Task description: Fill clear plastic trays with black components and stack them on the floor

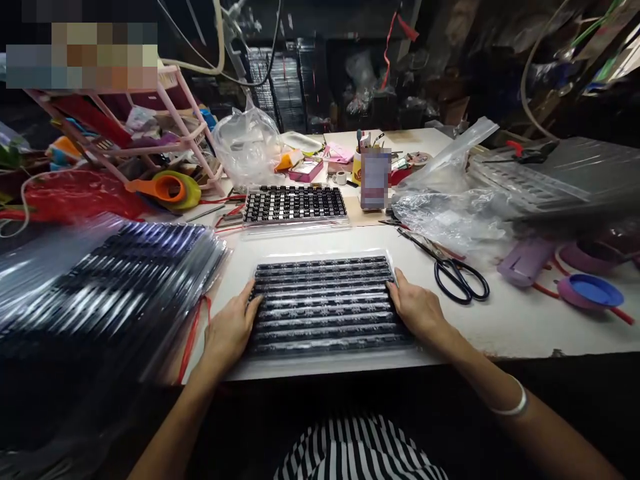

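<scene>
No legible text or numbers.

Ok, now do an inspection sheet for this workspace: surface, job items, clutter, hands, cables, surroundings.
Surface: white table, marked along its front edge.
Job items: clear tray with black strips in front; rear tray behind; blurred dark stack at left.
Clutter: scissors at right; plastic bag and pen cup farther back.
Hands: left hand and right hand hold the clear tray's sides.
Cables: pale cable hanging at back left.
Surroundings: pink rack at left; dark background.
</scene>
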`<state>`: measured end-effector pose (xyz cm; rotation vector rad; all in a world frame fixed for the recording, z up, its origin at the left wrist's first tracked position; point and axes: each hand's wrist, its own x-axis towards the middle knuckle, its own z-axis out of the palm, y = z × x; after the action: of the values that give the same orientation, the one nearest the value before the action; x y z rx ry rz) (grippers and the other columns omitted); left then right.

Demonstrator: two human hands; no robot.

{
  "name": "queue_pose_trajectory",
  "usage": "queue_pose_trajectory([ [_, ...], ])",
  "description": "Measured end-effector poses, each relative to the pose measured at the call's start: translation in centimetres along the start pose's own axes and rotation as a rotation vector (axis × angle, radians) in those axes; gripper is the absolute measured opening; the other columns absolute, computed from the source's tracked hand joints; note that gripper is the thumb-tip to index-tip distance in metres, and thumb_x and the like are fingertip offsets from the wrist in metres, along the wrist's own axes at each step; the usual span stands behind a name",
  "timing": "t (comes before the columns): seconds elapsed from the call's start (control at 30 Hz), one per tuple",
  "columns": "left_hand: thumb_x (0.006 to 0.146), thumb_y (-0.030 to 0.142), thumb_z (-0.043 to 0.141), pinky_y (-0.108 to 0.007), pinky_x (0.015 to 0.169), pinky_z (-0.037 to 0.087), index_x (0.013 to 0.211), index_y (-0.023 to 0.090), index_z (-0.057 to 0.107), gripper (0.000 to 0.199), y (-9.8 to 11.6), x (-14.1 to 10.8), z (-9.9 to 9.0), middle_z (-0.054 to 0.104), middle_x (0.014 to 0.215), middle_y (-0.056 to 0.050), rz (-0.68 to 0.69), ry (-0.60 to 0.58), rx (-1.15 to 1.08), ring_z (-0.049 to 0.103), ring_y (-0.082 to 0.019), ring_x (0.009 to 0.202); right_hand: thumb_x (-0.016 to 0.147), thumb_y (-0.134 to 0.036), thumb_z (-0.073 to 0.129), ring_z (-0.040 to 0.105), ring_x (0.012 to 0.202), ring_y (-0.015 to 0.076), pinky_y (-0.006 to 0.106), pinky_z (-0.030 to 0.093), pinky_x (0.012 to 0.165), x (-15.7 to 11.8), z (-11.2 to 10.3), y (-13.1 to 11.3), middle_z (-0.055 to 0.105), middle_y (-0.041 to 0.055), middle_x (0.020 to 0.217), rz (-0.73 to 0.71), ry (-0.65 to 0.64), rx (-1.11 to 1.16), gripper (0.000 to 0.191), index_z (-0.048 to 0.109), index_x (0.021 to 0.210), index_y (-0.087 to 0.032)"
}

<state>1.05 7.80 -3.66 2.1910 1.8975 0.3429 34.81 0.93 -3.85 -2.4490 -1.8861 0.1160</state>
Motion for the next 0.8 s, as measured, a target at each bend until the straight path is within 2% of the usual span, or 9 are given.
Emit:
queue_pose_trajectory([
  [0.1, 0.091, 0.044, 0.03, -0.041, 0.091, 0.04, 0.138, 0.018, 0.039, 0.055, -0.7, 1.2, 0.1, 0.06, 0.121, -0.013, 0.044, -0.035, -0.11, 0.054, -0.029, 0.112, 0.096, -0.028, 0.032, 0.063, 0.09, 0.028, 0.036, 0.045, 0.073, 0.8, 0.4, 0.0, 0.066, 0.0189, 0.105, -0.106, 0.206, -0.041, 0.048, 0.039, 0.136, -0.003],
  [0.2, 0.088, 0.047, 0.038, -0.037, 0.086, 0.042, 0.135, 0.019, 0.044, 0.055, -1.6, 1.0, 0.3, 0.062, 0.105, -0.008, 0.115, -0.008, -0.297, 0.057, -0.025, 0.097, 0.096, -0.022, 0.033, 0.052, 0.114, 0.0294, 0.043, 0.038, 0.09, 0.7, 0.6, -0.3, 0.053, 0.0179, 0.13, -0.366, 0.352, -0.078, 0.04, 0.048, 0.131, -0.01],
  [0.3, 0.087, 0.048, 0.042, -0.033, 0.071, 0.043, 0.132, 0.02, 0.049, 0.054, -2.0, -0.1, 0.4, 0.052, 0.078, 0.0, 0.1, 0.073, -0.388, 0.052, -0.019, 0.071, 0.096, -0.032, 0.035, 0.035, 0.131, 0.0297, 0.045, 0.028, 0.102, 0.2, 0.7, -1.3, 0.042, 0.0137, 0.142, -0.682, 0.258, -0.06, 0.042, 0.049, 0.131, -0.012],
  [0.37, 0.087, 0.047, 0.043, -0.031, 0.068, 0.04, 0.131, 0.021, 0.05, 0.051, -1.8, -0.7, 0.6, 0.045, 0.074, 0.002, 0.089, 0.118, -0.414, 0.047, -0.017, 0.066, 0.094, -0.044, 0.038, 0.025, 0.135, 0.033, 0.048, 0.024, 0.104, -0.1, 0.8, -2.2, 0.032, 0.0141, 0.148, -0.777, 0.175, -0.057, 0.055, 0.04, 0.138, -0.011],
  [0.43, 0.088, 0.045, 0.044, -0.031, 0.068, 0.039, 0.13, 0.022, 0.051, 0.048, -1.6, -1.0, 0.8, 0.043, 0.075, 0.002, 0.084, 0.147, -0.437, 0.045, -0.016, 0.066, 0.092, -0.051, 0.039, 0.02, 0.137, 0.0356, 0.052, 0.022, 0.104, -0.1, 0.8, -2.9, 0.025, 0.0153, 0.15, -0.805, 0.13, -0.067, 0.063, 0.034, 0.141, -0.012],
  [0.53, 0.087, 0.042, 0.047, -0.031, 0.069, 0.039, 0.126, 0.021, 0.055, 0.045, -1.5, -1.1, 1.0, 0.046, 0.077, 0.001, 0.066, 0.189, -0.488, 0.046, -0.015, 0.067, 0.093, -0.049, 0.038, 0.021, 0.136, 0.0359, 0.052, 0.024, 0.102, -0.1, 0.3, -3.5, 0.029, 0.0164, 0.148, -0.818, 0.127, -0.065, 0.058, 0.039, 0.138, -0.012],
  [0.63, 0.086, 0.041, 0.049, -0.03, 0.07, 0.04, 0.117, 0.019, 0.061, 0.04, -1.6, -1.1, 1.2, 0.051, 0.083, -0.001, 0.06, 0.22, -0.571, 0.049, -0.015, 0.072, 0.096, -0.038, 0.036, 0.034, 0.128, 0.032, 0.046, 0.03, 0.097, -0.1, -0.7, -4.1, 0.042, 0.0184, 0.14, -0.849, 0.174, -0.065, 0.046, 0.047, 0.13, -0.008],
  [0.73, 0.086, 0.04, 0.049, -0.029, 0.07, 0.042, 0.11, 0.019, 0.065, 0.035, -1.7, -1.2, 1.2, 0.054, 0.088, -0.002, 0.068, 0.228, -0.613, 0.051, -0.015, 0.075, 0.097, -0.026, 0.034, 0.051, 0.102, 0.0281, 0.041, 0.038, 0.082, -0.2, -1.4, -5.4, 0.058, 0.0188, 0.116, -0.871, 0.177, -0.15, 0.035, 0.058, 0.112, -0.005],
  [0.8, 0.086, 0.039, 0.049, -0.029, 0.069, 0.042, 0.107, 0.02, 0.066, 0.034, -1.7, -1.3, 1.2, 0.055, 0.09, -0.003, 0.07, 0.233, -0.618, 0.052, -0.015, 0.076, 0.095, -0.02, 0.035, 0.053, 0.087, 0.0258, 0.037, 0.039, 0.071, 0.0, -1.9, -6.5, 0.061, 0.0162, 0.099, -0.863, 0.144, -0.217, 0.03, 0.061, 0.098, -0.006],
])
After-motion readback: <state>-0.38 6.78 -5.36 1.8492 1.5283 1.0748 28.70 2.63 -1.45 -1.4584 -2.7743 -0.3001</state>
